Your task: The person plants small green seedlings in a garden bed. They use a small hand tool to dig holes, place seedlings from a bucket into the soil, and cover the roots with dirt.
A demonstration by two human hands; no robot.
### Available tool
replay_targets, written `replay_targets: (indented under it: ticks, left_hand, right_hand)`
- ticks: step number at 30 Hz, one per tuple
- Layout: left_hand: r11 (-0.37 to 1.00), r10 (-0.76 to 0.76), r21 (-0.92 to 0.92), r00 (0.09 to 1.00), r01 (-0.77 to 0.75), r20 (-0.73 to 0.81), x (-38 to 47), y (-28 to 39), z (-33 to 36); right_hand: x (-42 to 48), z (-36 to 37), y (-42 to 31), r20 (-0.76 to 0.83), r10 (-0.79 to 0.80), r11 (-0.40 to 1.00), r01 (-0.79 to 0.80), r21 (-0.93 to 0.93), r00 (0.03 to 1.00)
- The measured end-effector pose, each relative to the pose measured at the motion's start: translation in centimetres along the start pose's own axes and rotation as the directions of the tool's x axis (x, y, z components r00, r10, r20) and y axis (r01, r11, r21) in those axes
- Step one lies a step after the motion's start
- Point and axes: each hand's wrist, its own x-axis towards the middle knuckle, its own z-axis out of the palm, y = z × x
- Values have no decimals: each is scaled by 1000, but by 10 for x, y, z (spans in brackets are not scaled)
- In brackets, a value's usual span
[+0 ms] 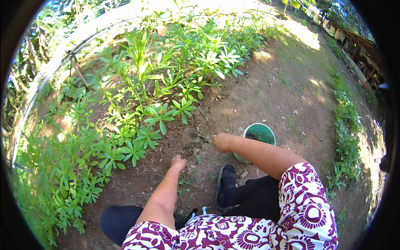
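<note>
My right hand (222, 142) grips the handle of a small hand trowel (197, 137), whose blade points left, over the brown soil by the edge of the leafy plants (159, 117). Lower and to the left, my left hand (178, 163) is low over the soil with its fingers curled; whether it holds anything I cannot tell. Behind my right forearm stands a white bucket (272, 132) with a green inside and some dark material in it. The forearm hides part of the bucket.
My sandalled foot (226, 187) rests on the ground below the bucket. Dense green plants fill the left side. A strip of low plants (347, 131) runs along the right, with a roofed structure (359, 40) beyond. A pale pipe or rail (39, 86) curves along the far left.
</note>
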Motion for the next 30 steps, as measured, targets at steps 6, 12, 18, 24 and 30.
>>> replay_targets:
  ticks: [6, 12, 18, 24, 30]
  left_hand:
    - [1000, 22, -12, 999, -23, -28, -3, -13, -14]
    - [998, 57, 6, 996, -57, -63, -6, 3, -24]
    - [1000, 3, 12, 999, -2, -40, 15, -1, -23]
    - [994, -32, 103, 999, 32, 0, 30, -11, -20]
    - [984, -45, 173, 999, 39, 29, 25, -8, -21]
  right_hand:
    - [26, 9, -47, -23, 170, 970, -163, 183, 985]
    - [51, -7, -77, 96, 259, 946, -272, 176, 961]
    - [61, -1, -75, 142, 261, 934, -287, 214, 955]
    - [70, 43, -67, 103, 287, 914, -304, 268, 952]
    - [88, 79, -73, 102, 351, 833, -360, 419, 931]
